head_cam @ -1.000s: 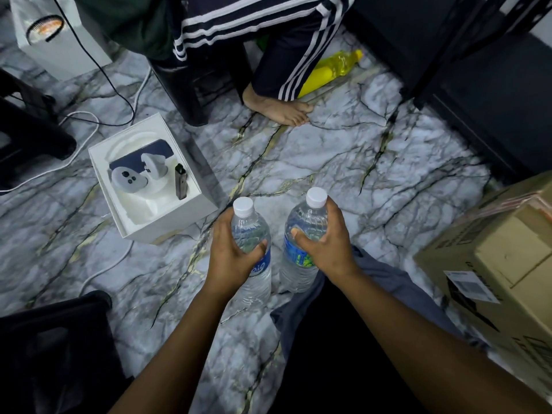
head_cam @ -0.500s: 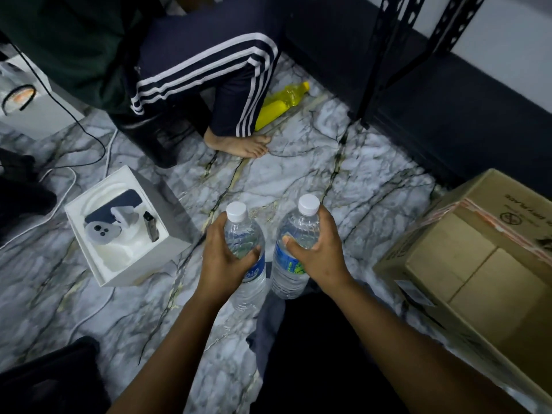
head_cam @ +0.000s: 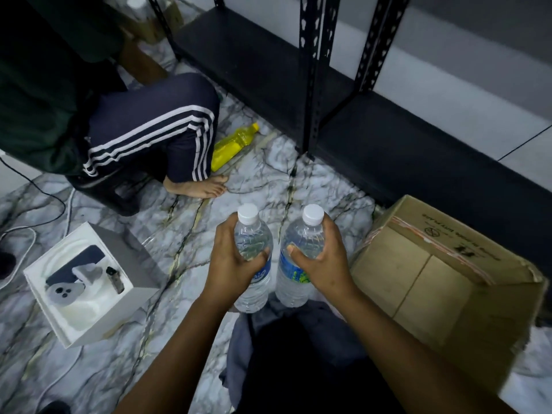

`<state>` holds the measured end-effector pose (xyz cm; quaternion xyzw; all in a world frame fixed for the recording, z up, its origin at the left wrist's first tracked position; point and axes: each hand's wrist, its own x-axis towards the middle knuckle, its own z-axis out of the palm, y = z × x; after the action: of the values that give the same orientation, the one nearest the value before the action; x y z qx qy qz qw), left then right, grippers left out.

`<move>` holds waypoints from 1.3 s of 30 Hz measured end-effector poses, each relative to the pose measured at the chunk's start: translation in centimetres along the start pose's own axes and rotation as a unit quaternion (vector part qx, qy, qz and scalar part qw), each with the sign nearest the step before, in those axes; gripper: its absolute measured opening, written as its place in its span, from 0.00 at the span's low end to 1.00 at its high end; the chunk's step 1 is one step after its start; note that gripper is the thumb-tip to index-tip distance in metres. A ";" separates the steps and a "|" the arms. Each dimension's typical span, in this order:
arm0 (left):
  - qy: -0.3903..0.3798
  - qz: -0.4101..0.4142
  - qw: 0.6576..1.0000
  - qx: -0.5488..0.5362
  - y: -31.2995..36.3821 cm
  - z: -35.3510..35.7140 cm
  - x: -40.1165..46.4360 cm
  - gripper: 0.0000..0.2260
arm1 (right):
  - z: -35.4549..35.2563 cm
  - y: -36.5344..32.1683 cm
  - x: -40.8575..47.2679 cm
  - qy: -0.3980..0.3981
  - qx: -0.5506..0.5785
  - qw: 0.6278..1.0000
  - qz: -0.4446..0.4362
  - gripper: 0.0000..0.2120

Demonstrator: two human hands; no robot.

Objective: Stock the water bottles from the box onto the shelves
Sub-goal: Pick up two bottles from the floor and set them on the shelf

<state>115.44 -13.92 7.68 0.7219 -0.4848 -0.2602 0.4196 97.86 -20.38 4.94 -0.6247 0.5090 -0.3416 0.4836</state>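
Marble-veined floor (head_cam: 260,174), black shelving (head_cam: 316,70) far right — left hand (head_cam: 231,264) and right hand (head_cam: 324,265) each grip a blue-labelled water bottle (head_cam: 254,249) (head_cam: 301,255), print unreadable.

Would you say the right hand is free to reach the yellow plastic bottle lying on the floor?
Probably not yet: the right hand already grips a clear water bottle, though open marble floor leads to the yellow bottle.

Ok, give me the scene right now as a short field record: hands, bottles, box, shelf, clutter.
left hand: grips left water bottle, upright
right hand: grips right water bottle, upright
caps: white, both on
cardboard box: on floor to the right, flaps shut
shelf: black metal rack ahead, lowest board bare where visible
yellow bottle: lying on floor near rack
white box: open, on floor to the left
other person: seated, bare foot on floor
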 end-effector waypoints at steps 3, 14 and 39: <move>-0.013 0.024 1.000 0.001 2.1 1.0 0.8 0.35 | -2.2 -1.1 0.2 0.013 -0.002 1.000 -0.001 0.37; -0.090 0.092 0.992 0.002 9.9 5.1 2.4 0.35 | -11.1 -3.6 -0.8 0.090 0.024 0.995 0.022 0.37; -0.264 0.216 0.935 -0.092 32.5 19.8 -2.1 0.36 | -35.8 -8.4 -9.8 0.299 -0.006 0.953 -0.053 0.35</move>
<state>83.47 -24.75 25.33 0.4632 -0.6966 -0.3877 0.3872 65.04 -19.94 24.28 -0.5232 0.5980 -0.5349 0.2872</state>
